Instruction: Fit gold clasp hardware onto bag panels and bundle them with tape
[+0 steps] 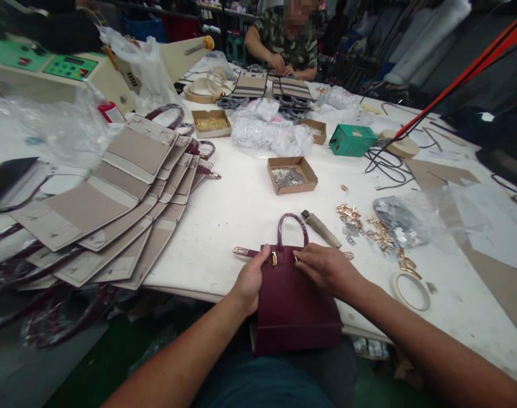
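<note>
Our left hand (250, 281) grips the bag (298, 306) by its left edge; our right hand (327, 266) pinches a fitting (295, 256) near its top, apparently placing it; seating needs alignment.

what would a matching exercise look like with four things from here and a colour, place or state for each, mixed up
Things:
1. bag
2. panels
3. gold fittings
4. left hand

Colour, place or state:
A. scattered loose
B. at the bag's left edge
C. dark red
D. overlapping in a pile

Pairs: 1-C, 2-D, 3-A, 4-B
</note>
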### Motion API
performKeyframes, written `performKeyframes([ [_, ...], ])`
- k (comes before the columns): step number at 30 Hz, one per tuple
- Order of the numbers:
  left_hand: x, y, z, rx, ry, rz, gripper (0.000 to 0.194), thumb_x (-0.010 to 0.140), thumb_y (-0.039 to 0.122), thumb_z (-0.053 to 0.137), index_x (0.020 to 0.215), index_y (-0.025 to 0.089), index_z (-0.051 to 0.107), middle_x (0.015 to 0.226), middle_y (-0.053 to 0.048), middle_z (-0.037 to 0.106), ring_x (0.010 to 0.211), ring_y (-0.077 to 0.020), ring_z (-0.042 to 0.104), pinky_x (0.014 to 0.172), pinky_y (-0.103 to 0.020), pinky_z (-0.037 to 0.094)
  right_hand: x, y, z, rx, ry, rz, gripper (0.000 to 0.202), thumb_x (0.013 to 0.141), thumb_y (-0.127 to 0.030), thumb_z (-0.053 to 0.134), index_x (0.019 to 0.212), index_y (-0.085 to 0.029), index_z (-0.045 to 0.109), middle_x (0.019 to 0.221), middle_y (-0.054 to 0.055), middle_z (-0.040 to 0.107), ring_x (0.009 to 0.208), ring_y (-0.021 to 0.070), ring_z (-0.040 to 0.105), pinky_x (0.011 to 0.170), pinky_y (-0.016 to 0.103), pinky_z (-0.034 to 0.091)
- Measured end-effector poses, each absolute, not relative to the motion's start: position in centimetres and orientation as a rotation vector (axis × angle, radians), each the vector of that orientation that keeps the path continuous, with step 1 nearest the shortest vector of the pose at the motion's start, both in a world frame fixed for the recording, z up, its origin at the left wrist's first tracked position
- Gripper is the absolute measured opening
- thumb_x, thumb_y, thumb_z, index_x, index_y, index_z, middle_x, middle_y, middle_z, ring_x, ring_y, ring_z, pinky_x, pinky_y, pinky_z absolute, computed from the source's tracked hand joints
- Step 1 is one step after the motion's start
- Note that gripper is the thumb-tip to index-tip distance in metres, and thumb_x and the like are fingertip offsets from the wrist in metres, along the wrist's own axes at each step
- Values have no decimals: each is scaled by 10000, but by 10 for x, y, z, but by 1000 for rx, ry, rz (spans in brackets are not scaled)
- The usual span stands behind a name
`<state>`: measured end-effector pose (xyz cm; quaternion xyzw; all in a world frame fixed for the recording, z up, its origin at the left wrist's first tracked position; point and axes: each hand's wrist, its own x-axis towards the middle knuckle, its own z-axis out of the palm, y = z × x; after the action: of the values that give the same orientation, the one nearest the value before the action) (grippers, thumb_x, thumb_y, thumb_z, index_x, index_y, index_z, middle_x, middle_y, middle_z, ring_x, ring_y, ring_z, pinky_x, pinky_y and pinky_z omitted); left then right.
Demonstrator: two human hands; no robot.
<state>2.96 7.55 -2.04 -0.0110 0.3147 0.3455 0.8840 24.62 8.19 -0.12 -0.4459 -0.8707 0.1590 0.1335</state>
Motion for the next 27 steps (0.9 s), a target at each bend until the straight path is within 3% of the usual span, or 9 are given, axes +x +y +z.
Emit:
performKeyframes([
  [8, 30, 74, -18, -30, 691, 718, 483, 1017, 471, 536, 1195, 63, 722, 979, -189, 801, 924, -321, 786, 957, -473, 592, 231, 74, -12, -1367, -2552, 10, 296, 1074, -309, 480, 1135, -168, 734, 887, 89, 711, 774, 200, 665, 697, 317, 479],
  [16, 30, 70, -20, 10, 670, 701, 512, 1029, 488, 498, 1158, 52, 731, 954, -197, 799, 901, -319, 788, 927, -462, 606, 231, 64, -2, -1392, -2625, 58, 297, 1070, -246, 477, 1245, -151, 697, 946, 90, 708, 783, 197, 655, 665, 306, 427],
  [22, 31, 67, -21, 56, 686, 744, 472, 1034, 448, 506, 1142, 51, 738, 936, -187, 802, 897, -309, 788, 924, -448, 609, 233, 68, 0, -1501, -2578, 127, 223, 1040, -310, 561, 1115, -238, 757, 905, 42, 705, 758, 174, 661, 606, 300, 364],
  [27, 31, 67, -26, 66, 638, 752, 433, 1020, 434, 540, 1159, 74, 736, 969, -178, 804, 933, -313, 784, 936, -457, 605, 227, 65, 0, -1470, -2623, 68, 228, 1041, -303, 556, 994, -216, 762, 835, 43, 682, 720, 174, 641, 588, 306, 333],
])
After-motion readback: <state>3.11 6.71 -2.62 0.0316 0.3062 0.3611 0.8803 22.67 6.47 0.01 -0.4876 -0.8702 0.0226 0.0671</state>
